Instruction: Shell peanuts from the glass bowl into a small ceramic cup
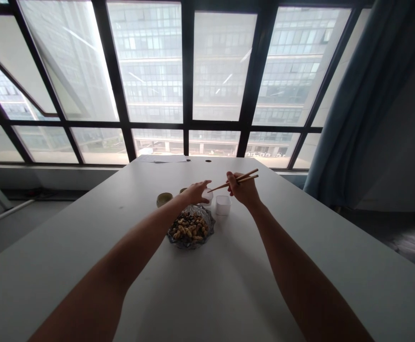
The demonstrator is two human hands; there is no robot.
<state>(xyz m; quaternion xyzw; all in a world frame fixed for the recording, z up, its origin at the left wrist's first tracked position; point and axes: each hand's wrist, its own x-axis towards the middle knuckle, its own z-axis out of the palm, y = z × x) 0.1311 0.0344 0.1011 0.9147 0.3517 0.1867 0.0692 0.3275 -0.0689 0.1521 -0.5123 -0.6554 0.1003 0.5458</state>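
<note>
My right hand [242, 188] is closed around a pair of wooden chopsticks [247, 176], their tips pointing left. The tips reach a small whitish translucent cup [209, 195]. Beside that cup is my left hand [196, 192], its thumb and fingers apart around the near side; whether it touches the cup is hard to tell. A second square translucent cup [223, 205] stands just to the right, below my right hand. Under my left forearm sits a crinkled, silvery, bowl-shaped wrapping [210, 227] heaped with peanuts in shells [190, 232] and darker small pieces.
Left of my left hand stands a round olive-coloured container [164, 199], with another [183, 190] partly hidden behind the hand. Everything rests on a long white table [129, 237]. Papers [164, 158] lie at its far end, before the windows. A blue curtain [350, 104] hangs at right.
</note>
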